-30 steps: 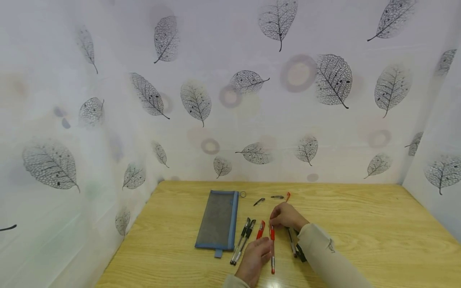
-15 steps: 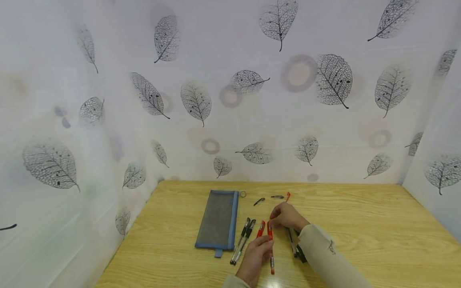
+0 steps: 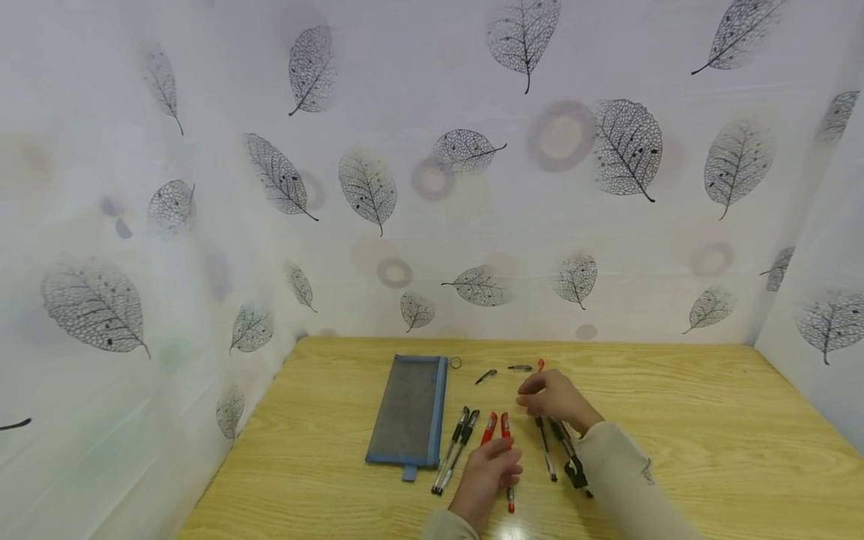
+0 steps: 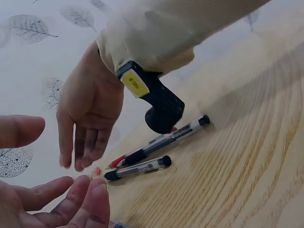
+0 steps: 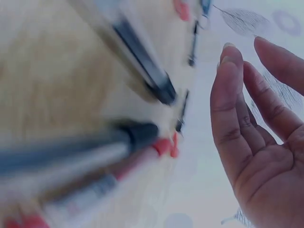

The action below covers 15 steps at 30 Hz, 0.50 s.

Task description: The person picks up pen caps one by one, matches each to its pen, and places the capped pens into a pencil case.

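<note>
My left hand (image 3: 484, 474) hovers over two red-capped gel pens (image 3: 505, 425) that lie side by side, hiding their middles. In the left wrist view its thumb stands well apart from the loosely bent fingers (image 4: 90, 197), with nothing between them. Farther right, my right hand (image 3: 556, 399) hangs above the table, also holding nothing; the right wrist view shows its fingers relaxed and spread. Beneath the right wrist lie an uncapped black gel pen (image 3: 548, 454), another black pen (image 4: 166, 140) and an uncapped red pen (image 5: 118, 175), partly hidden by the arm.
Two black-capped gel pens (image 3: 456, 451) lie left of the left hand. A grey mesh pencil pouch (image 3: 407, 412) with blue edging lies beyond them. Loose black caps (image 3: 486, 376) and a red cap (image 3: 541, 365) are near the back. Leaf-patterned curtains (image 3: 432, 247) enclose the table.
The nearer red pen slid slightly left, beside the other red-capped pen. My right hand has let go of its end and moved right. My left hand loosened from the pen and shifted slightly right.
</note>
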Each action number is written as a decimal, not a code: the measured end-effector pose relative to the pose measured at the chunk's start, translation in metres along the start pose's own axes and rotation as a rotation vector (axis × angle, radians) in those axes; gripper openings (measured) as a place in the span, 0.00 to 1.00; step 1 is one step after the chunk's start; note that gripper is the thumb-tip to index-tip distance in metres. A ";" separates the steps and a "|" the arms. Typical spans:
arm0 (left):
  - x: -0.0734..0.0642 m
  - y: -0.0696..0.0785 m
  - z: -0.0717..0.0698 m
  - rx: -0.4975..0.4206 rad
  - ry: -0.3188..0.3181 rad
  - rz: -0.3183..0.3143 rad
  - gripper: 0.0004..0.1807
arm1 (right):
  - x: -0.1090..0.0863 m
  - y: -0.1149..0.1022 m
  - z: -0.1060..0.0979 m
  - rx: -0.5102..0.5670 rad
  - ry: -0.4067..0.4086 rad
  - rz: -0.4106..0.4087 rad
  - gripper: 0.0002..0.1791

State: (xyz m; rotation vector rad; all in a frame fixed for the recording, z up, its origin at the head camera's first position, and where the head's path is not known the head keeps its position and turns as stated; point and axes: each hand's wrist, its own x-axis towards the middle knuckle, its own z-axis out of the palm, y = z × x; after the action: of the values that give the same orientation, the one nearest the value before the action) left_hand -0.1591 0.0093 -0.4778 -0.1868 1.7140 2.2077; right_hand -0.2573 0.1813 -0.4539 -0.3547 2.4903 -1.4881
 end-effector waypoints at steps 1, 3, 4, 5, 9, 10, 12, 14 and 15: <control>0.001 0.000 0.002 0.010 0.006 0.006 0.24 | -0.003 -0.001 -0.004 0.014 0.008 -0.006 0.15; 0.005 -0.001 0.007 0.029 0.026 0.010 0.23 | -0.008 -0.001 -0.012 0.034 0.023 -0.019 0.16; 0.007 -0.002 0.010 0.039 0.036 0.010 0.23 | -0.010 -0.001 -0.016 0.040 0.035 -0.021 0.17; 0.009 -0.002 0.013 0.047 0.045 0.009 0.22 | -0.012 0.000 -0.020 0.042 0.045 -0.026 0.17; 0.019 -0.004 0.024 0.064 0.087 0.012 0.23 | -0.020 0.001 -0.035 0.063 0.094 -0.010 0.20; 0.020 -0.005 0.027 0.066 0.097 0.017 0.23 | -0.022 0.002 -0.038 0.066 0.107 -0.003 0.21; 0.024 -0.007 0.033 0.071 0.129 0.039 0.23 | -0.026 0.002 -0.044 0.063 0.132 0.008 0.22; 0.027 -0.008 0.039 0.078 0.158 0.066 0.22 | -0.029 0.002 -0.049 0.061 0.151 0.018 0.23; 0.028 -0.009 0.043 0.085 0.178 0.077 0.22 | -0.031 0.002 -0.052 0.061 0.159 0.017 0.24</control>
State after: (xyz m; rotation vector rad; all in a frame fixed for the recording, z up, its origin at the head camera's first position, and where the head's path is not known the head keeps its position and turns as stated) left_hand -0.1780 0.0575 -0.4837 -0.3092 1.9353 2.2257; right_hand -0.2440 0.2350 -0.4301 -0.2120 2.5532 -1.6409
